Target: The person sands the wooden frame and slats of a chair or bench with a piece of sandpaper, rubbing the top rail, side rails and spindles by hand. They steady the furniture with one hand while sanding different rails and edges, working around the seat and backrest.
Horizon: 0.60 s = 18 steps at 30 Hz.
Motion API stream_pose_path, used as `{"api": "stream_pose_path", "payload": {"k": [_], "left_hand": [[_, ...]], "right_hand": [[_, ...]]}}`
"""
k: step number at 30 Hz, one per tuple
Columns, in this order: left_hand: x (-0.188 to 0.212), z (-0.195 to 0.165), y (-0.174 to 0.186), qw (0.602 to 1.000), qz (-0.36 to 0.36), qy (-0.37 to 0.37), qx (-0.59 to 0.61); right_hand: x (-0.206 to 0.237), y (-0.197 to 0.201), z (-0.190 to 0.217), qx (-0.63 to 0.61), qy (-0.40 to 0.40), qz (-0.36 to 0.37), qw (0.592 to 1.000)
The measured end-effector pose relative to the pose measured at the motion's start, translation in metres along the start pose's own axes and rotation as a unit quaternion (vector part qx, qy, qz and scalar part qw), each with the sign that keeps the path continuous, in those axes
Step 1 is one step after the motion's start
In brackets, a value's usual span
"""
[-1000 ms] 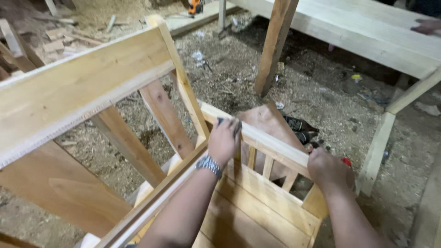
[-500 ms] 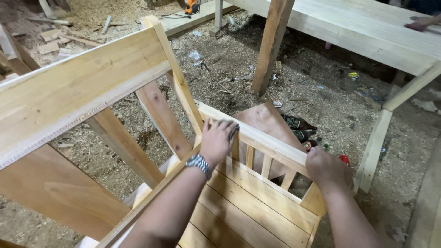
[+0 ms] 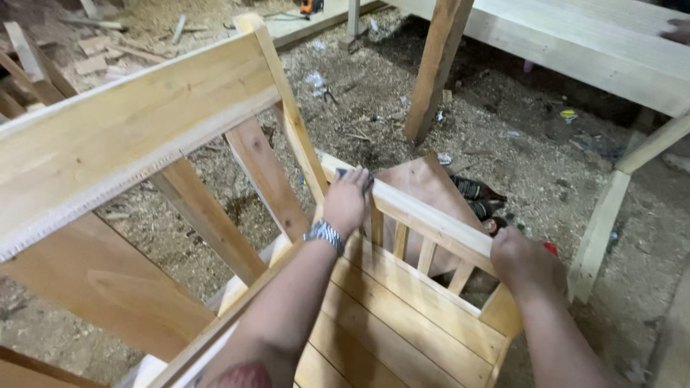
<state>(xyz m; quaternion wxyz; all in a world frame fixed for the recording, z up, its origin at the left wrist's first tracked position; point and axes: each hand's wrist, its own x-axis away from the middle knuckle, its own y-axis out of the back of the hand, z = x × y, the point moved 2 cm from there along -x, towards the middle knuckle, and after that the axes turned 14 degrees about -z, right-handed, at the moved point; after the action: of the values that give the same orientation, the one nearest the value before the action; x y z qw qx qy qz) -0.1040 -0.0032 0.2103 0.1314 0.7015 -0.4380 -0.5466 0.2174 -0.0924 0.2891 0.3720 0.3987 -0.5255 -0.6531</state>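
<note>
Wooden bench [image 3: 402, 323], near centre, backrest left, its near end cut off. Armrest rail [image 3: 424, 215]: left hand [image 3: 346, 201] clamps the far end over a dark pad [image 3: 359, 174], mostly hidden; right hand [image 3: 525, 262] curls around the near end. Sawdust floor [image 3: 503, 144] beyond.

Head camera looks steeply down, close, perhaps tilted.

Sawdust and wood chips cover the dirt floor [image 3: 503, 144]. A wooden post [image 3: 437, 68] stands near the middle, beside a long pale workbench [image 3: 575, 43] at the top right (its slanted leg [image 3: 611, 208] below). Offcuts [image 3: 93, 54] lie at the top left.
</note>
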Motion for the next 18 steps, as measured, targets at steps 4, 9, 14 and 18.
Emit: {"api": "stream_pose_path", "payload": {"k": [4,9,14,18], "left_hand": [[0.007,-0.005,0.013,0.998,-0.016,-0.017,0.052],[-0.004,0.0,0.019,0.999,0.01,0.003,0.04],[-0.006,0.005,0.011,0.998,0.002,0.029,0.053],[-0.003,0.01,0.013,0.998,0.015,0.004,0.066]], "right_hand": [[-0.008,-0.009,-0.004,-0.016,0.016,-0.008,1.0],[-0.016,-0.036,-0.013,-0.033,0.051,-0.06,0.996],[-0.024,-0.042,-0.014,-0.035,0.059,-0.069,0.995],[-0.021,-0.03,-0.015,-0.011,0.018,-0.016,1.0]]}}
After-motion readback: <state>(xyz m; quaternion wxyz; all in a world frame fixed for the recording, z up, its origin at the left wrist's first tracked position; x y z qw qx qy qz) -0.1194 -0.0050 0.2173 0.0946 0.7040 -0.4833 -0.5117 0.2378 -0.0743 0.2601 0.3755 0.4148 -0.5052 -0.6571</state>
